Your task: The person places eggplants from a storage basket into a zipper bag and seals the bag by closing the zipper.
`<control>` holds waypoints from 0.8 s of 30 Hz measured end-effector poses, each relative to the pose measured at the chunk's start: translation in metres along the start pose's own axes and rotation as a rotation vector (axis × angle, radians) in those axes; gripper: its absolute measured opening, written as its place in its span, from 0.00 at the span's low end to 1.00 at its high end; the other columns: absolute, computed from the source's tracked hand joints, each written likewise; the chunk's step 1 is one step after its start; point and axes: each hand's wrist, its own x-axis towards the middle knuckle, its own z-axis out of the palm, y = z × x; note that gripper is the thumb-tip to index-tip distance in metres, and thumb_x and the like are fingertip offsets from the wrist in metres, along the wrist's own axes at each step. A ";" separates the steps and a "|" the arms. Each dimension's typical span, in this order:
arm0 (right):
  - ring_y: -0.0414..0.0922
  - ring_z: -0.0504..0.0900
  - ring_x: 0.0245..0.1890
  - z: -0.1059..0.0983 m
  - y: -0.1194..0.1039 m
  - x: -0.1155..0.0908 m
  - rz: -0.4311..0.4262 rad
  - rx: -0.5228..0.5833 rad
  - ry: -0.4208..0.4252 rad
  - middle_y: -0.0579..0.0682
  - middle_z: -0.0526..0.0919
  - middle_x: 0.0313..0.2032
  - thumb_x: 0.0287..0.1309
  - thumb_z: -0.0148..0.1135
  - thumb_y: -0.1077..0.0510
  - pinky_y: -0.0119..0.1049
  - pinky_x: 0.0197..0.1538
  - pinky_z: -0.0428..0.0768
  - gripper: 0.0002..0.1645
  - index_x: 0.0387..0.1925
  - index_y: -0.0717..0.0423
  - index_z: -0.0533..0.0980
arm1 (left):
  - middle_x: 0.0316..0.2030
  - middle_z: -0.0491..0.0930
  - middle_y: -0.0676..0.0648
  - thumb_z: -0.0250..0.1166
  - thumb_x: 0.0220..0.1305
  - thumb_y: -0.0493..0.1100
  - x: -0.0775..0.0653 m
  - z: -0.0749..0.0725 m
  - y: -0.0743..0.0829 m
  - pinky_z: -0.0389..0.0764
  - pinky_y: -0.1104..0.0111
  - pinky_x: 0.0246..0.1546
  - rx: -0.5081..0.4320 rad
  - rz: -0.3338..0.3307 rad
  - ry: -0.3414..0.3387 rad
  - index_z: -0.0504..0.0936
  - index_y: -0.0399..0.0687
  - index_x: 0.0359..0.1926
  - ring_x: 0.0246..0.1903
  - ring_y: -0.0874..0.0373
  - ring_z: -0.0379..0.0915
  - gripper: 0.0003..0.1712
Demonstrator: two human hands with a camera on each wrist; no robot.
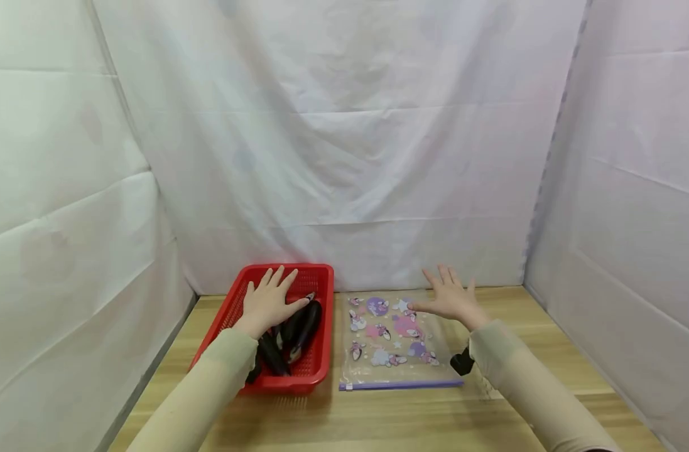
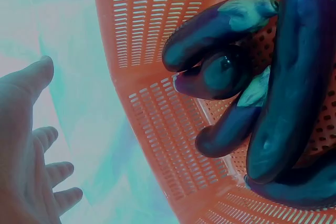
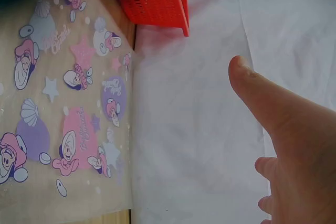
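Several dark purple eggplants (image 1: 306, 326) lie in a red plastic basket (image 1: 326, 351) on the left of the table; the left wrist view shows them piled, one long eggplant (image 2: 294, 77) across the others. My left hand (image 1: 265, 307) is spread above the basket, fingers straight, holding nothing. To the right of the basket a clear zip bag (image 1: 389, 370) with pink and purple cartoon prints lies flat, its purple slider strip (image 1: 401, 385) towards me. Over the bag's right side my right hand (image 1: 451, 300) hovers with fingers spread, nothing in it.
Light wood tabletop (image 1: 299, 427) lies under everything. White cloth (image 1: 344, 157) hangs behind the table and on both sides. A small black device (image 1: 461, 362) is at the right wrist.
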 end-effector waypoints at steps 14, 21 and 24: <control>0.68 0.36 0.71 0.001 0.004 -0.004 -0.008 -0.012 -0.021 0.68 0.38 0.73 0.48 0.56 0.21 0.76 0.55 0.24 0.65 0.76 0.53 0.48 | 0.74 0.49 0.40 0.58 0.60 0.69 0.005 -0.001 0.002 0.38 0.35 0.63 -0.018 0.000 -0.037 0.55 0.58 0.75 0.72 0.39 0.40 0.48; 0.70 0.40 0.70 0.009 0.008 -0.004 -0.016 -0.002 -0.066 0.70 0.42 0.72 0.47 0.54 0.19 0.77 0.54 0.26 0.65 0.75 0.56 0.52 | 0.73 0.53 0.40 0.59 0.59 0.69 0.004 0.001 0.001 0.41 0.35 0.63 0.003 0.009 -0.058 0.57 0.57 0.75 0.71 0.38 0.43 0.48; 0.71 0.42 0.70 0.013 0.013 -0.009 0.001 0.013 -0.074 0.70 0.47 0.71 0.49 0.55 0.21 0.78 0.54 0.27 0.63 0.74 0.57 0.54 | 0.73 0.54 0.40 0.59 0.58 0.69 0.004 0.004 0.000 0.43 0.35 0.63 0.018 0.016 -0.062 0.58 0.57 0.75 0.71 0.38 0.45 0.48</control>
